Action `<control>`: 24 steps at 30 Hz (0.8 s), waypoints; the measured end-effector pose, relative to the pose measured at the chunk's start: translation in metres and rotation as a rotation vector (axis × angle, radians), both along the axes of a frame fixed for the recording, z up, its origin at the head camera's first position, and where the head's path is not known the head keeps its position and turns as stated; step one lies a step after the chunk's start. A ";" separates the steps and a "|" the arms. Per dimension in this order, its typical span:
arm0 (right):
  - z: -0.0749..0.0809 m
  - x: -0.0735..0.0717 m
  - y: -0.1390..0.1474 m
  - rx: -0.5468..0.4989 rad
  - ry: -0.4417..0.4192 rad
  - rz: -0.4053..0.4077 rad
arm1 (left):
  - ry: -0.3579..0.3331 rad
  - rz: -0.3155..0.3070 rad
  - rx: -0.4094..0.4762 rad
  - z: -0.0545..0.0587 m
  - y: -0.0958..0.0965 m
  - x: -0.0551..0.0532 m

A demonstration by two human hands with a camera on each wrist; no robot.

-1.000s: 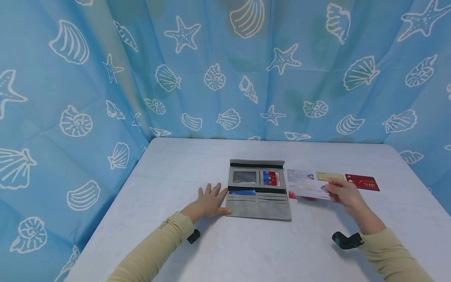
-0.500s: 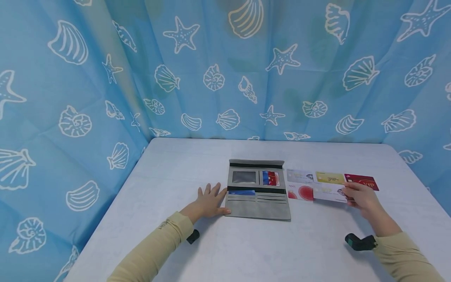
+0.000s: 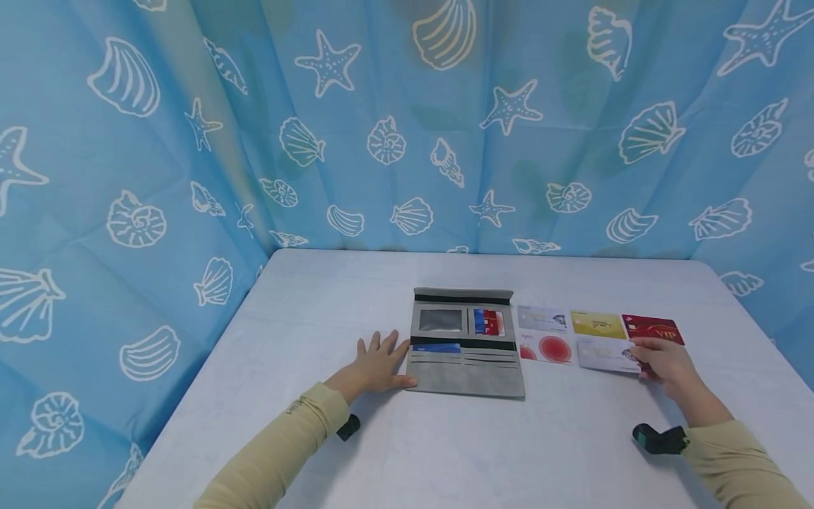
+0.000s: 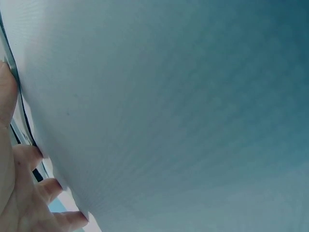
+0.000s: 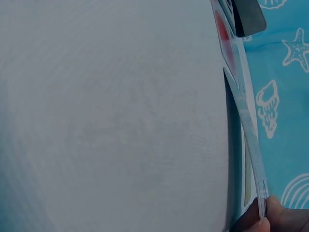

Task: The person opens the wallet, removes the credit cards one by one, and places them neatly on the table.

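My right hand pinches a white card by its right end. In the right wrist view the card is seen edge-on, its held end raised and a shadow beneath it. My left hand lies with fingers spread at the left edge of an opened grey wallet, thumb and index finger right at that edge. A blue card pokes out of a lower slot of the wallet, and a red and blue card sits in an upper pocket beside a dark window.
Right of the wallet lie a silver-white card, a yellow card, a dark red card and a white card with red circles. A blue shell-patterned curtain hangs behind the white table.
My right hand has carried the white card to the right, from over the red-circle card to a place beside it, below the yellow one. The left hand stays at the wallet.
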State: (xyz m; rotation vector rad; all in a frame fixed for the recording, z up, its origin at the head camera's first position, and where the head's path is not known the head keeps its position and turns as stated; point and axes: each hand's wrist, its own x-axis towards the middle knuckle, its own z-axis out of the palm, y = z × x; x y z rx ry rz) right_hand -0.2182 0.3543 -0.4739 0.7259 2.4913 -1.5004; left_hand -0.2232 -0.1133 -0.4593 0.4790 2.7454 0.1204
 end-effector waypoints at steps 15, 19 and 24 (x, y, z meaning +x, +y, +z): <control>-0.001 -0.002 0.000 0.114 -0.013 0.046 | 0.027 -0.009 -0.045 -0.004 0.001 -0.001; 0.003 -0.003 -0.002 0.130 -0.040 0.069 | 0.027 -0.010 -0.042 -0.004 0.001 -0.002; 0.008 -0.005 -0.006 0.218 -0.064 0.138 | 0.023 -0.012 -0.046 -0.004 0.000 -0.002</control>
